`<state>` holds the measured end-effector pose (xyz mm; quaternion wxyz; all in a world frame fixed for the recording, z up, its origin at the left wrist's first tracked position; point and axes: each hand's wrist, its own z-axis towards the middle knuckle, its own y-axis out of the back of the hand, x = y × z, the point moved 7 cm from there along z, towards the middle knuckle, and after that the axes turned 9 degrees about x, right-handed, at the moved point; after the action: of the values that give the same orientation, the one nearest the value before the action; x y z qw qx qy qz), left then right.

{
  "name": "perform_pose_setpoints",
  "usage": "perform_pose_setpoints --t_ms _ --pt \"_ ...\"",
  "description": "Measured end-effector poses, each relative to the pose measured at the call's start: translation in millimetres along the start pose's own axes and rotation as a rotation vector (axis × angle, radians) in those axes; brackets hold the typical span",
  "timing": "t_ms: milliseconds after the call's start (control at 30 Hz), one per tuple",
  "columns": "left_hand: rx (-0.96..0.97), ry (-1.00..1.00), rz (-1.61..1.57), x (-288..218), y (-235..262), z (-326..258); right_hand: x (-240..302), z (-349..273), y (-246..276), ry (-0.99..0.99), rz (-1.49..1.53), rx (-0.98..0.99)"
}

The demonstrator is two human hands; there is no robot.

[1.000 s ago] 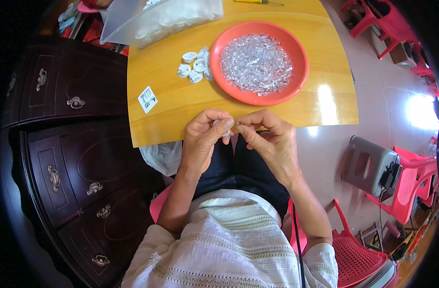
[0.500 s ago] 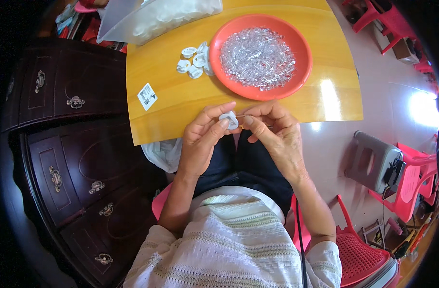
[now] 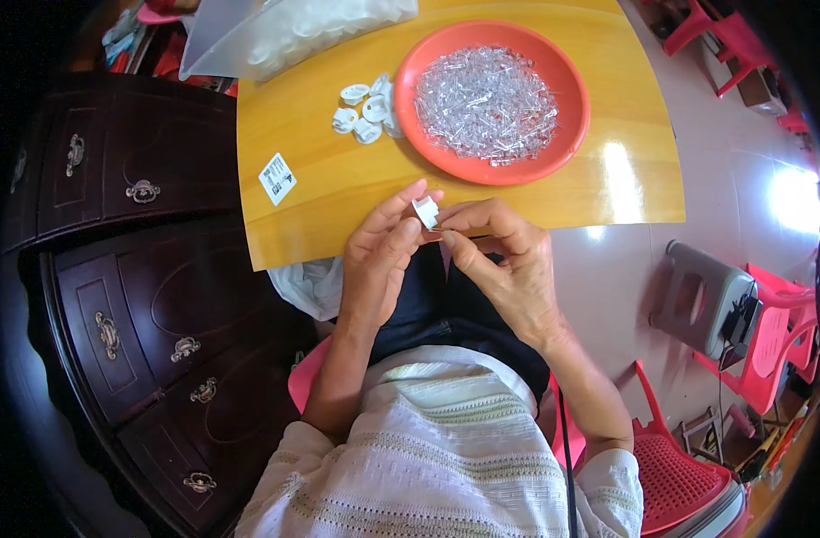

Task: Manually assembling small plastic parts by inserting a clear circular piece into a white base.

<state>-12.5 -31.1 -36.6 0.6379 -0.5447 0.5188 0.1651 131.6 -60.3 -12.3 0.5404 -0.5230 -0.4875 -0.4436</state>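
While the left hand [image 3: 379,260] pinched a small white plastic clip [image 3: 425,212], the right hand [image 3: 504,264] pinched something tiny against it, probably mid-assembly, so lining up came next.

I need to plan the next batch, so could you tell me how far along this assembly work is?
Early, it seems. About five white plastic pieces lie on the yellow table beside the red plate. The left hand holds another white piece while the right hand pinches at it. The heap of clear parts on the plate looks nearly full.
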Motion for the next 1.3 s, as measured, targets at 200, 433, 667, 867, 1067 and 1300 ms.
perform_pose_setpoints --t_ms 200,433,667,867,1067,1300 --pt "-0.034 0.015 0.081 1.5 8.9 -0.8 11.7 0.5 -4.3 0.126 -0.254 0.049" --pt "0.006 0.034 -0.058 2.3 3.3 0.5 -1.8 -1.2 1.4 -0.073 0.043 0.017" --pt "0.024 0.004 -0.039 3.7 1.8 0.0 -0.3 -0.7 4.0 -0.04 0.017 -0.029" --pt "0.045 -0.014 -0.085 7.6 3.4 -0.5 -2.5 -2.1 4.7 -0.052 0.014 -0.04" --pt "0.04 -0.028 0.096 4.9 3.4 -2.2 -0.8 -1.9 6.5 -0.023 0.016 -0.059" --pt "-0.01 -0.014 0.056 -0.3 -0.1 -2.6 -5.8 -1.8 8.8 -0.033 0.122 -0.059"
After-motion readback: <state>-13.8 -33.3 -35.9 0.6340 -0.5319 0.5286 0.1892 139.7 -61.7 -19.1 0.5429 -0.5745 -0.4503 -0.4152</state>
